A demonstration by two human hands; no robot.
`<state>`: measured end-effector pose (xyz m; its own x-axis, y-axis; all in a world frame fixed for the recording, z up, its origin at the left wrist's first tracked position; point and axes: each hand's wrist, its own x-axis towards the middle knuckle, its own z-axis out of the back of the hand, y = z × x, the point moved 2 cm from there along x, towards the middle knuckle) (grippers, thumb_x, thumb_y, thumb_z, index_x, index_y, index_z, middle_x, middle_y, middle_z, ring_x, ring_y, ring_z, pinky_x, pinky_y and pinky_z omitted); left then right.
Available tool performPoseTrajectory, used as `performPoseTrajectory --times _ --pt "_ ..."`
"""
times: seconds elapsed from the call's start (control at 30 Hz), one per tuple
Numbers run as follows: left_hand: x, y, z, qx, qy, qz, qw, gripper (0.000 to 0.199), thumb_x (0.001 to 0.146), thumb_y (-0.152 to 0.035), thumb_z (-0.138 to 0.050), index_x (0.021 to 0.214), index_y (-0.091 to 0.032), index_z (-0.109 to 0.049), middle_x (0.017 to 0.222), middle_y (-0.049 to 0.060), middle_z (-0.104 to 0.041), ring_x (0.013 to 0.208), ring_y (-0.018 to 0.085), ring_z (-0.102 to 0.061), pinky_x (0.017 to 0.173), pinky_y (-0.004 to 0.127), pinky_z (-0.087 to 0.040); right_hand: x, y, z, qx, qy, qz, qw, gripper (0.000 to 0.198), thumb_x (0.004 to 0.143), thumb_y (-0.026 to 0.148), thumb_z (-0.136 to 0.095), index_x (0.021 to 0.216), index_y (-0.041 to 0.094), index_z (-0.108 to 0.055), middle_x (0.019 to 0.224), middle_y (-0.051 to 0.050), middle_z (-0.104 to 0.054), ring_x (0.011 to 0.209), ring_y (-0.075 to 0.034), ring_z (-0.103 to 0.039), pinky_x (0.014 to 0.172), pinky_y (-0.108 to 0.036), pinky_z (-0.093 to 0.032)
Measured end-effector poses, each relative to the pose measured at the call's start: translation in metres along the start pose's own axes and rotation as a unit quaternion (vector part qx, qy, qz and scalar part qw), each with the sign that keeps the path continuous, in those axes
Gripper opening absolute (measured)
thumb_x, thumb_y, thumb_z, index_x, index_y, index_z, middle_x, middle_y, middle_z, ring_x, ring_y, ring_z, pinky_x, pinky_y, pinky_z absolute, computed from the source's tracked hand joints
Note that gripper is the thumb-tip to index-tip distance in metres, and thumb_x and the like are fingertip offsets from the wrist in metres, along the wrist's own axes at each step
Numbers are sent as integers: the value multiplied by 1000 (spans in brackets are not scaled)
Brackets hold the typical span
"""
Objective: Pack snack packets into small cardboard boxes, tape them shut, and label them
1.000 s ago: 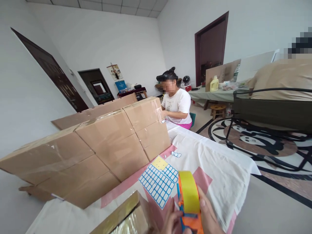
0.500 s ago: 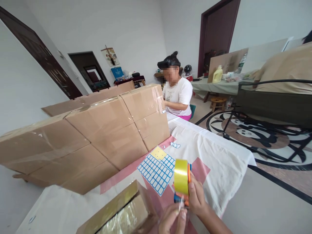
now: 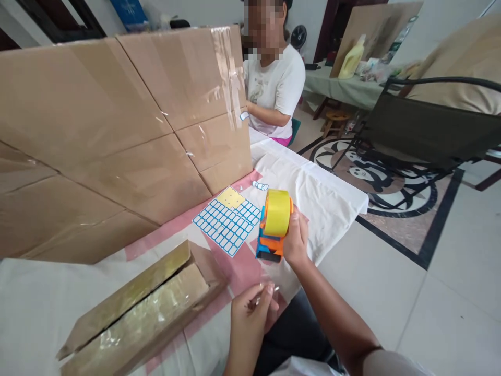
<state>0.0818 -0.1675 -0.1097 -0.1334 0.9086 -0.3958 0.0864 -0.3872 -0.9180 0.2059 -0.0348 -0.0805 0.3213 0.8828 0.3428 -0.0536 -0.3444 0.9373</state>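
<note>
While the left hand [image 3: 250, 308] pinches the free end of a clear tape strip between thumb and fingertips, its fingers closed on that thin film, the right hand [image 3: 296, 237] wraps around one orange and blue tape dispenser [image 3: 272, 230] with its fingers curled shut on the handle. One yellow-looking tape roll [image 3: 277, 212] sits on top of the dispenser. The dispenser is held just above the bench [image 3: 39, 313], which is covered with a white cloth bearing pink bands.

Nearest the viewer and left of the dispenser lies one long, flat cardboard box [image 3: 136, 308], its top flaps meeting in a seam that gapes slightly and shines with glossy tape. Just left of the dispenser and a little farther off lies one sheet of blue-bordered labels [image 3: 227, 222], with a yellow patch at its far corner where labels are gone. Just beyond the dispenser a small scrap of the same labels [image 3: 260, 185] rests on the cloth.

Behind the sheet rises a stack of sealed cardboard boxes [image 3: 117, 120], taped along their seams; their exact count cannot be told, as they run out of view to the left.

Beyond the stack, at the far end of the bench, one other person in a white shirt [image 3: 274, 89] sits. Right of the dispenser, well apart on the floor, stands one dark folding chair [image 3: 426, 130].
</note>
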Motion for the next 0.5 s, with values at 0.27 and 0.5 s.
performPoseTrajectory --times 0.27,0.5 --pt "3 3 8 -29 18 21 999 48 82 -49 -75 113 -12 -72 64 3 -72 62 15 -68 60 22 -54 -2 -3 4 52 13 -42 998 48 103 61 -39 88 21 -62 70 1 -60 58 -16 -59 55 -29 -50" --pt "5 6 6 13 2 5 1000 36 85 -45 -72 109 -18 -70 54 -3 -67 50 13 -63 52 20 -50 -7 11 -1 -45 -51 -38 997 43 104 50 -37 89 19 -62 71 -1 -59 77 -19 -66 69 -31 -54"
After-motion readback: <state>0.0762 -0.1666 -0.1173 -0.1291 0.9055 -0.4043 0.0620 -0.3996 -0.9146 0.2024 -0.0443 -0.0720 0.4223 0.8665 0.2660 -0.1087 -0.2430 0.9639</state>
